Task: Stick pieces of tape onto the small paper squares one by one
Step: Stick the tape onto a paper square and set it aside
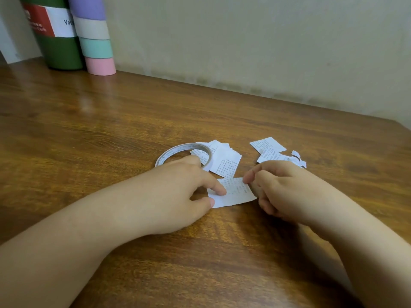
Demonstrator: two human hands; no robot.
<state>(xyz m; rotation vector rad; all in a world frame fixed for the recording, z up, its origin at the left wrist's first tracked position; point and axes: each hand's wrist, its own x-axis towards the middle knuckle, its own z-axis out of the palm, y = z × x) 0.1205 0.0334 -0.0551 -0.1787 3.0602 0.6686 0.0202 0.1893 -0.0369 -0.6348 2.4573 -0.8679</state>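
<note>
Under the fingertips of both hands, a small printed paper square (233, 193) is kept flat on the wooden table (111, 121). Its near-left corner is pressed down by the left hand (178, 194), whose forefinger is laid straight across the sheet while the thumb touches the edge just below; the remaining fingers are hidden behind the knuckles. The far-right edge of the same square is pinched by the right hand (280, 190), with thumb and forefinger closed together on it and the other fingers curled underneath; whether a strip of tape is caught in that pinch cannot be told. Just beyond the left knuckles, a thin roll of tape (175, 153) is seen lying flat, partly overlapped by a loose pile of paper squares (226, 162). Beyond the right fingers, a second group of squares (268, 145) is spread with some small torn scraps (299, 158) beside it. Far off past the left hand, against the wall, a green canister (60, 52) and a stack of pastel tape rolls (95, 38) are stood side by side.
</note>
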